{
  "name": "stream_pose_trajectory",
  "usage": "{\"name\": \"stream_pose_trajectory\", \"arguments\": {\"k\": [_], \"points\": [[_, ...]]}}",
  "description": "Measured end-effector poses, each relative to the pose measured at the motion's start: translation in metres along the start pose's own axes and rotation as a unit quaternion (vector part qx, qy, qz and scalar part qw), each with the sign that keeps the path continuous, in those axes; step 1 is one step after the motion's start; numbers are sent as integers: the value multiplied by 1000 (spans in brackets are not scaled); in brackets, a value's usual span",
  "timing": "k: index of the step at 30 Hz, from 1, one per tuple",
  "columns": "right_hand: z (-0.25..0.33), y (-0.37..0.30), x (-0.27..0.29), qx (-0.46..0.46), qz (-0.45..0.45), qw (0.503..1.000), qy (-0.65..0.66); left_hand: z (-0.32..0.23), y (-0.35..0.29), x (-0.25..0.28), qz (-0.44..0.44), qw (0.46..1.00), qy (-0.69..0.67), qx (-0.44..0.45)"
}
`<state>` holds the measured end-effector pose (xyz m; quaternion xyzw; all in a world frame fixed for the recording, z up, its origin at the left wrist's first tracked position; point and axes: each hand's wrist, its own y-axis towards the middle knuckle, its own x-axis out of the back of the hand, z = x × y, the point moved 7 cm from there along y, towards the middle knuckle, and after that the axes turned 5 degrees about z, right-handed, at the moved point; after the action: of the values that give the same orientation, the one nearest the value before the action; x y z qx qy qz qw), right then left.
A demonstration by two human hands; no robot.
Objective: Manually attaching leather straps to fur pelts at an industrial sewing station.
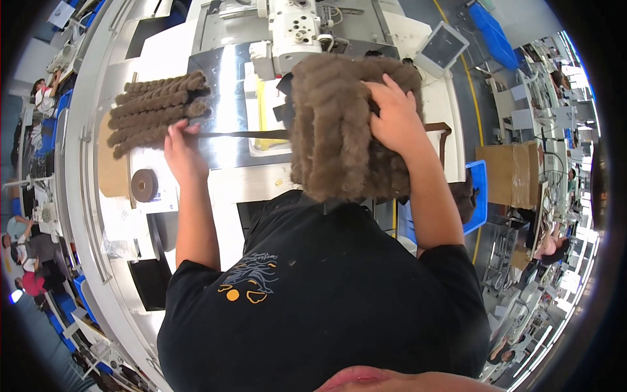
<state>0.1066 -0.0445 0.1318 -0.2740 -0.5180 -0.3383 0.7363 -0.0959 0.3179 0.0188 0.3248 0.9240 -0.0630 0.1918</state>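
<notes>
A large brown fur piece [330, 130], made of thick ribbed rows, hangs over the table's front edge below the sewing machine head. My right hand [396, 117] grips its right part, with the fingers partly sunk in the pile and the thumb hidden. From the fur piece's left side a narrow dark strip [245, 134] runs taut to my left hand [186, 153]. That hand's fingertips pinch the strip's left end, beside a pile of brown fur strips [153, 108] on the left of the table.
A white sewing machine [294, 36] stands at the back centre. Near the left front lies a roll of brown tape [144, 185]. A blue crate [477, 196] with dark fur sits low on the right, by a cardboard box [508, 175]. Other people work farther off on both sides.
</notes>
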Motion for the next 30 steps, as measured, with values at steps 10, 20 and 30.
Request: {"name": "stream_pose_trajectory", "arguments": {"k": [10, 20, 30], "points": [[-2, 20, -20, 61, -40, 995, 64, -63, -99, -352, 539, 773, 307, -132], [-31, 13, 6, 178, 149, 836, 498, -12, -129, -353, 571, 690, 363, -257], [-157, 22, 41, 95, 1, 651, 753, -1, -141, -383, 497, 526, 639, -261]]}}
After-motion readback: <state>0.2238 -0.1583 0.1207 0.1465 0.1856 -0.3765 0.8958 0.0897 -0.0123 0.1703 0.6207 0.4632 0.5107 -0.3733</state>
